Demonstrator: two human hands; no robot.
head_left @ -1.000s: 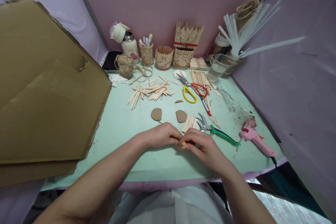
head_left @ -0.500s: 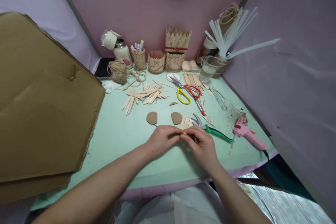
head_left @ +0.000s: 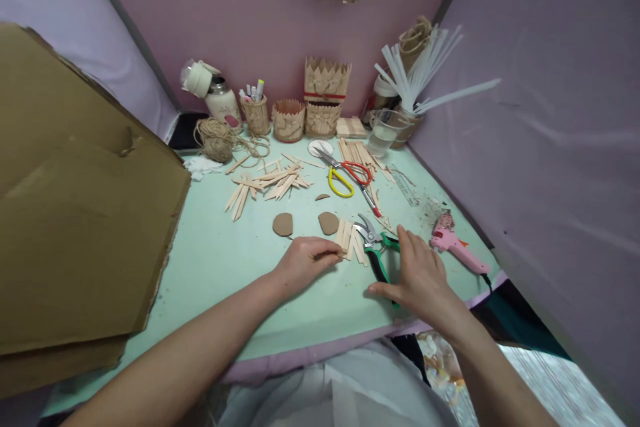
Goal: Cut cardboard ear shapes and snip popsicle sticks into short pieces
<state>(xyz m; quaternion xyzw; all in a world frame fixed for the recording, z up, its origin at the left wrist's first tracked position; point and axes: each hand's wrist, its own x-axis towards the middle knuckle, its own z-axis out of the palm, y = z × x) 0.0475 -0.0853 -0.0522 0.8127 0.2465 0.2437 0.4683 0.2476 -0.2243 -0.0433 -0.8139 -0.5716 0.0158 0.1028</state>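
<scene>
My left hand [head_left: 306, 265] is closed in a pinch beside some short flat wooden sticks [head_left: 345, 235]. A small pale bit shows at its fingertips, too small to make out fully. With fingers and thumb spread, my right hand [head_left: 419, 272] is open over the green-handled pruning shears [head_left: 379, 265]; whether it touches the handles I cannot tell. The blades of the shears lie against the wooden sticks. Two rounded brown cardboard pieces, one on the left [head_left: 283, 224] and one on the right [head_left: 329, 223], lie just beyond my left hand.
Scissors [head_left: 345, 172] lie beyond the shears, near a pile of wooden sticks [head_left: 280, 180]. A pink glue gun [head_left: 459, 245] rests at the right. Along the back stand stick-covered cups [head_left: 289, 121] and a clear water cup [head_left: 386, 133]. Large cardboard [head_left: 85, 200] blocks the left side.
My right hand has left my left hand's fingertips, moved right and opened over the shears. My left hand keeps its pinch. The view has shifted slightly.
</scene>
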